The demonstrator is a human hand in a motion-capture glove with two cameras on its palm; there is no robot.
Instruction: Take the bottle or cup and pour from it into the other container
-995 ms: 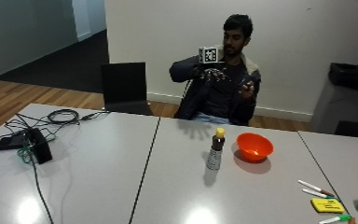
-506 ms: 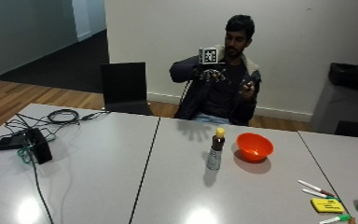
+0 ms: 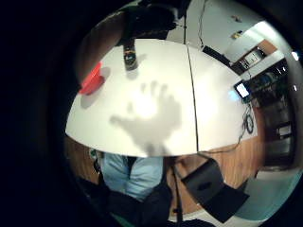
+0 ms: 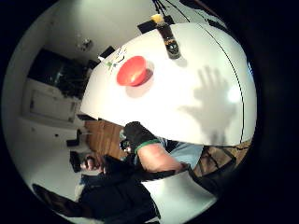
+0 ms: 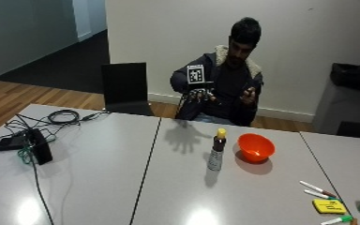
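Fingers spread, gloved hand [image 5: 198, 95] above table; bottle [image 5: 217, 150], round bowl [image 5: 255, 147].

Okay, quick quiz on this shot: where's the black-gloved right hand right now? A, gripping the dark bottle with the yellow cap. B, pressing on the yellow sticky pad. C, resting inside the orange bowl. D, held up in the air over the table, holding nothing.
D: the black-gloved right hand hangs above the grey table, its fingers spread, casting a hand-shaped shadow, apart from the dark yellow-capped bottle and the orange plastic bowl.

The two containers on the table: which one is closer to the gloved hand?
The bottle with the yellow cap is closer; the orange bowl sits beyond it, farther from the gloved right hand.
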